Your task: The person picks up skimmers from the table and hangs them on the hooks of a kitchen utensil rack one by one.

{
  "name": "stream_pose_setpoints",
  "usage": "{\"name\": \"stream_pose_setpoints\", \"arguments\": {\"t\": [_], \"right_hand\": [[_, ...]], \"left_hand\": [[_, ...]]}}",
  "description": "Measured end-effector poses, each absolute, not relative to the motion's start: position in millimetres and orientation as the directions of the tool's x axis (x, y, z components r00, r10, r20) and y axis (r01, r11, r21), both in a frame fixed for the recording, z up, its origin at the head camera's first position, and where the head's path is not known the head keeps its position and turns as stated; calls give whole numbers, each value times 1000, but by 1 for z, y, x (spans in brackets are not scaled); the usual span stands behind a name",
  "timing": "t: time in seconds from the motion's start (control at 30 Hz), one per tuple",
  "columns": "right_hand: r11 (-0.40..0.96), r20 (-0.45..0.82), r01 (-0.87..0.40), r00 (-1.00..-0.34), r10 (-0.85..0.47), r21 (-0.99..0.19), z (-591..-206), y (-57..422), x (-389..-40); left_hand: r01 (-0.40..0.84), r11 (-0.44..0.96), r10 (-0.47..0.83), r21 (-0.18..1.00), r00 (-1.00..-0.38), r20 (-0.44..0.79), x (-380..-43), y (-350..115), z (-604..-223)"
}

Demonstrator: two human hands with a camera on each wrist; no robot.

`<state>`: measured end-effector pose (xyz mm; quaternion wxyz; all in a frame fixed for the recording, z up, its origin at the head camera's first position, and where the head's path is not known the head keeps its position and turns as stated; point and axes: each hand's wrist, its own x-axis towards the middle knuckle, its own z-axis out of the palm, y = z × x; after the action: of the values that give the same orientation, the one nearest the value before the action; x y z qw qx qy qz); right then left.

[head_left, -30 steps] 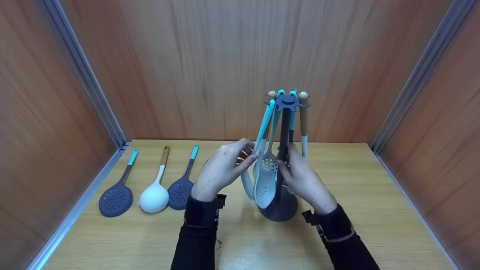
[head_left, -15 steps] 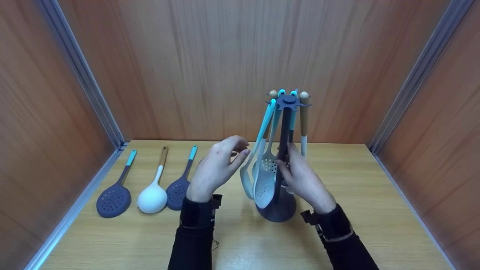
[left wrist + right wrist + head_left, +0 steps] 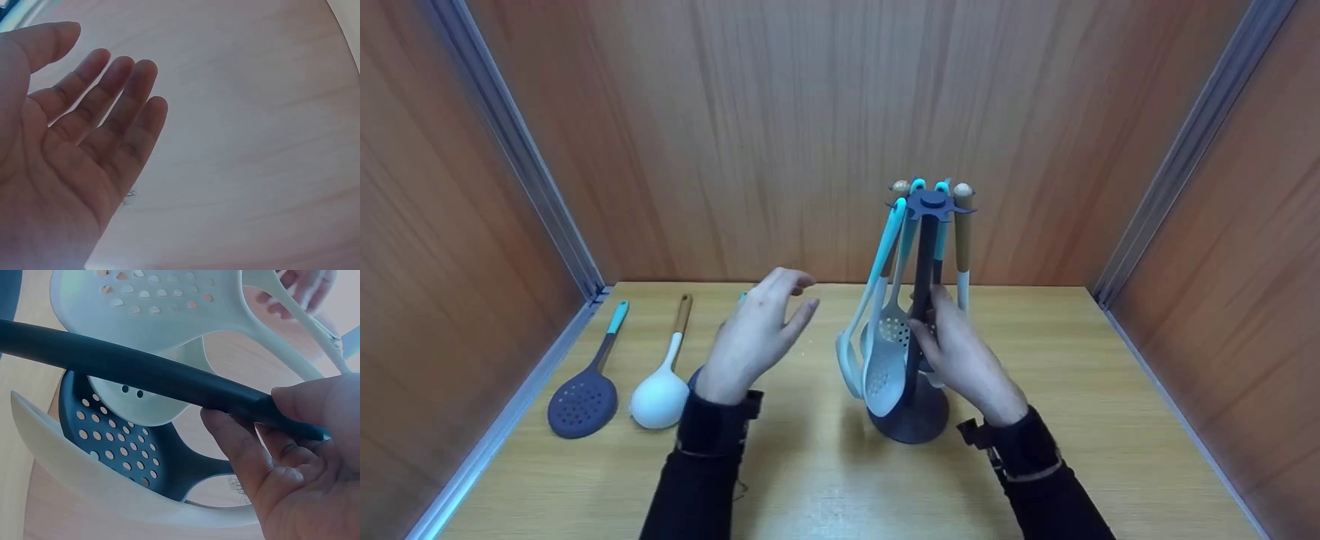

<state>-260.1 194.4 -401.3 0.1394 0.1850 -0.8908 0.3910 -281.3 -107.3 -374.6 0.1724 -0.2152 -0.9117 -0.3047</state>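
Note:
My right hand [image 3: 964,356] grips the dark post [image 3: 140,374] of a utensil stand, thumb on one side and fingers on the other. Several utensils hang round the stand's top, among them a pale slotted spoon [image 3: 886,375] with a turquoise handle and a wooden-handled one [image 3: 963,232]. In the right wrist view a dark skimmer [image 3: 112,439] hangs behind the post. Left of the stand, my left hand [image 3: 757,330] is held over the table with nothing in it. Its fingers are relaxed and parted in the left wrist view, and it partly hides a dark utensil beneath.
On the table's left lie a dark slotted turner [image 3: 583,403] with a turquoise handle and a white ladle [image 3: 658,399] with a wooden handle. The stand's round base [image 3: 915,420] rests on the table. Wooden panels [image 3: 840,135] enclose the back and both sides.
My left hand has moved left, away from the hanging utensils, and now covers most of the nearest dark turner. The right hand keeps its grip on the post.

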Motion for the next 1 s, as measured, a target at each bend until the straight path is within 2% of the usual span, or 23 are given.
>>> {"name": "stream_pose_setpoints", "arguments": {"t": [0.23,0.43,0.57,0.8,1.0], "right_hand": [[619,360,-410,-909,-212,-670,-400,193,-260],[611,345,-387,-919,-192,-691,-399,191,-259],[625,344,-373,-923,-173,-685,-398,191,-260],[634,323,-340,-935,-148,-694,-397,191,-260],[629,370,-385,-915,-162,-675,-402,190,-261]], "left_hand": [[404,778,229,481,-895,382,-290,-147,-385],[355,773,179,526,-917,356,-304,-169,-399],[325,783,154,530,-928,340,-315,-177,-410],[254,822,144,511,-959,244,-328,-183,-428],[202,858,123,473,-974,192,-335,-187,-447]]}}
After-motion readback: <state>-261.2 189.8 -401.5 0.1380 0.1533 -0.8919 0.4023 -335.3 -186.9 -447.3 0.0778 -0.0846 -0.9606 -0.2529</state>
